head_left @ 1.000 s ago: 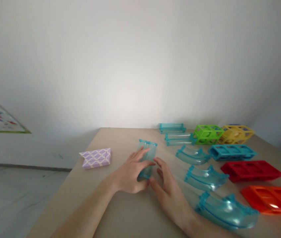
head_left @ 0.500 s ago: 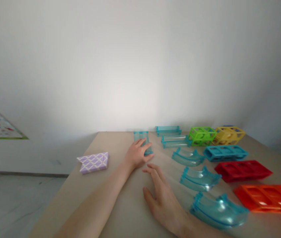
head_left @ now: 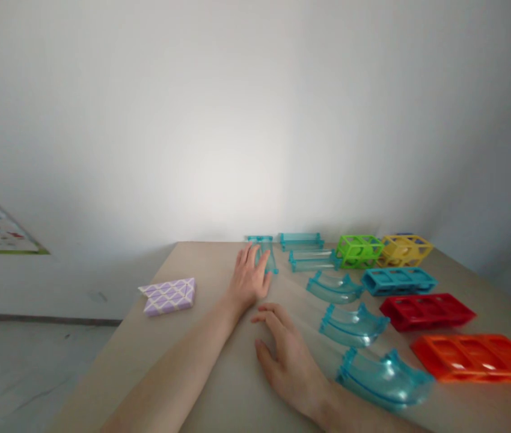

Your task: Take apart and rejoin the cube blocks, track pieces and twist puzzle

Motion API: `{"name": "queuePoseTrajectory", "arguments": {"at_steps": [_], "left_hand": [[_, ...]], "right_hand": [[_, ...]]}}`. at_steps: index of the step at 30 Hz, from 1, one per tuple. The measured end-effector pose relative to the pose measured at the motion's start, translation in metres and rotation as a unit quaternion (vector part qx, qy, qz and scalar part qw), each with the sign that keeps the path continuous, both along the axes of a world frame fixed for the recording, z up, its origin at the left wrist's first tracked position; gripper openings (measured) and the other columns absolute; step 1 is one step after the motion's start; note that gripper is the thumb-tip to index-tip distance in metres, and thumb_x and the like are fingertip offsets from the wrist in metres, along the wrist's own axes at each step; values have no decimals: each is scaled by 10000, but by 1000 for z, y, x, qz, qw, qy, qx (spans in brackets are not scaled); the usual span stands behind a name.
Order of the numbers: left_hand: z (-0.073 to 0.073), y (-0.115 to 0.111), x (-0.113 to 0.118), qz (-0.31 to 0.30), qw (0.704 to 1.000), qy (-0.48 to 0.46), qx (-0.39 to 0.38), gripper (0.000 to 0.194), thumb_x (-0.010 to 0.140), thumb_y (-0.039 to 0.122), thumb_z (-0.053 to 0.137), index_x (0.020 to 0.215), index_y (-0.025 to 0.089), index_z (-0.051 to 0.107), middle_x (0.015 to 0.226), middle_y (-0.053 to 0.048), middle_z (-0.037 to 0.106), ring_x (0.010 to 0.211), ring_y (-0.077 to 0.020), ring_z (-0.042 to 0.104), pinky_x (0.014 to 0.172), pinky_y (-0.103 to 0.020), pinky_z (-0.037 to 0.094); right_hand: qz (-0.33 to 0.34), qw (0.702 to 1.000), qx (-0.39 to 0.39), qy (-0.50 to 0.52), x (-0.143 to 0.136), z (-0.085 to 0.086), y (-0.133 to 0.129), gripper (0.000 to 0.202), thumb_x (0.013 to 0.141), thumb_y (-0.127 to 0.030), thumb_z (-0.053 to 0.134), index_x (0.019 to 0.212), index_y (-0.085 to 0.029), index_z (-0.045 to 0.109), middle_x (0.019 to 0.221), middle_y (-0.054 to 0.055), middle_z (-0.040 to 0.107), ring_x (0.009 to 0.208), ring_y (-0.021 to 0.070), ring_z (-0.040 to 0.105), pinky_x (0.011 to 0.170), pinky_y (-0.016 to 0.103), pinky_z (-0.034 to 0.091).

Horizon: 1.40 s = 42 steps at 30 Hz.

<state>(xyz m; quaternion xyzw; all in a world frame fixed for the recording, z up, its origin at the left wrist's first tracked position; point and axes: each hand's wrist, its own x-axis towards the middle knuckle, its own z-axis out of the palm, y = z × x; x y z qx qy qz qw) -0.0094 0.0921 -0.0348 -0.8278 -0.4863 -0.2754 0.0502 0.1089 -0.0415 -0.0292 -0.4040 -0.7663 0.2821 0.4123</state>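
My left hand (head_left: 250, 275) lies at the near end of a clear teal straight track piece (head_left: 270, 257), its fingers apart and partly covering the piece; whether they touch it is hard to tell. Closer to me, my right hand (head_left: 285, 355) rests on the table (head_left: 219, 385), fingers curved and apart, nothing between them. To its right are three curved teal pieces, the nearest one (head_left: 384, 379) beside my right wrist. Two more straight teal pieces (head_left: 300, 240) lie at the back, near the wall.
At the right stand a green frame (head_left: 359, 251), a yellow frame (head_left: 403, 250), a blue block (head_left: 398, 281), a red block (head_left: 427, 311) and an orange block (head_left: 478, 358). A purple patterned folded object (head_left: 169, 296) lies near the left edge.
The straight teal piece by my left hand has turned slightly and shifted a little. My left hand's fingers point more forward. My right hand has moved slightly left.
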Motion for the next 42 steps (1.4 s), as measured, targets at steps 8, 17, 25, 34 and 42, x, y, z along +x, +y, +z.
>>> {"name": "queuePoseTrajectory", "arguments": {"at_steps": [8, 17, 25, 34, 42], "left_hand": [[10, -89, -80, 254, 965, 57, 11, 478, 831, 223, 522, 1307, 227, 559, 1490, -134, 367, 1439, -397, 147, 1102, -671, 159], [4, -105, -97, 267, 954, 122, -62, 520, 919, 483, 413, 1378, 258, 505, 1332, -145, 545, 1268, -384, 413, 895, -524, 442], [-8, -108, 28, 215, 970, 76, -88, 620, 832, 512, 560, 1400, 274, 491, 1364, -150, 538, 1272, -423, 408, 914, -597, 406], [-8, -92, 29, 161, 983, 24, -80, 790, 778, 683, 525, 1396, 192, 488, 1269, -224, 517, 1149, -424, 441, 885, -587, 397], [-3, -84, 5, 95, 990, 10, -108, 856, 701, 709, 616, 1361, 172, 524, 1277, -199, 518, 1144, -368, 445, 942, -469, 404]], "right_hand": [[110, 993, 42, -25, -3, 12, -7, 245, 798, -13, 458, 921, -178, 592, 864, 59, 581, 779, 181, 569, 666, 284, 456], [169, 979, 108, -44, -5, 13, -10, 251, 794, -33, 441, 926, -173, 602, 848, 74, 624, 773, 183, 606, 688, 280, 497], [194, 948, 248, -50, -5, 17, -14, 211, 764, -75, 471, 891, -178, 604, 851, 73, 686, 781, 184, 623, 743, 297, 514], [181, 951, 246, -56, -5, 18, -13, 237, 730, -84, 473, 899, -197, 595, 857, 68, 695, 778, 189, 642, 730, 305, 516], [176, 952, 247, -48, -6, 19, -11, 266, 733, -71, 456, 927, -199, 585, 891, 70, 697, 813, 186, 647, 746, 300, 519]]}}
